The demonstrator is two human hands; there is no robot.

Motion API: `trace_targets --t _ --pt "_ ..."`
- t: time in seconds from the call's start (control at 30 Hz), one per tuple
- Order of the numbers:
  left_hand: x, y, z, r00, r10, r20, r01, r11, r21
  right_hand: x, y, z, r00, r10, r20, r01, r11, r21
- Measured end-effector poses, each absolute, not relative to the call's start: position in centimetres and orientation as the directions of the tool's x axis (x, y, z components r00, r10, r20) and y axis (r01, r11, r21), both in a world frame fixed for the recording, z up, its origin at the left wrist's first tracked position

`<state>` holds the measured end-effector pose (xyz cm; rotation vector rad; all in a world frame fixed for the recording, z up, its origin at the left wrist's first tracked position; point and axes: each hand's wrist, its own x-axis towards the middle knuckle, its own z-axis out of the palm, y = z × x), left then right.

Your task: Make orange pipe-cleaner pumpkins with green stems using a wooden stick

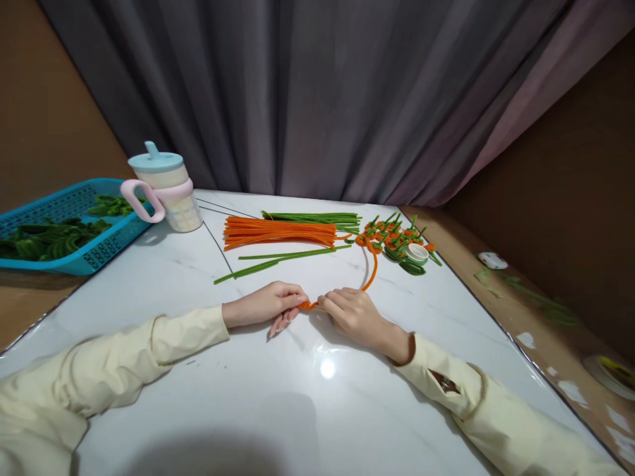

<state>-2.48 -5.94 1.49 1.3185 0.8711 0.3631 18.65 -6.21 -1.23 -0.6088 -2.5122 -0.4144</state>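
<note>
A lidded cup (169, 188) with a pink handle is seen standing at the far left of a white marble-patterned table (278, 396), beside a blue basket (74, 225) filled with green pieces. A roll of tape (417, 252) is seen further right, before a grey curtain (317, 92).

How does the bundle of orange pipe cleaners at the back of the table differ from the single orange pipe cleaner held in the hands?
The orange bundle is many stems lying straight, side by side; the held orange pipe cleaner is one stem, curved in an arc. The bundle lies untouched, while the held one is pinched at its near end between the left hand and right hand. Both are orange, fuzzy and rest on the white table.
</note>
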Motion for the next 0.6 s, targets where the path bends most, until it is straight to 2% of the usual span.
trace_targets --t 0.6 --pt "-2.52 -5.91 1.46 0.646 0.680 -0.346 0.242 0.247 0.938 18.66 -6.24 -1.14 -0.772 0.332 0.542 0.495 0.848 0.186"
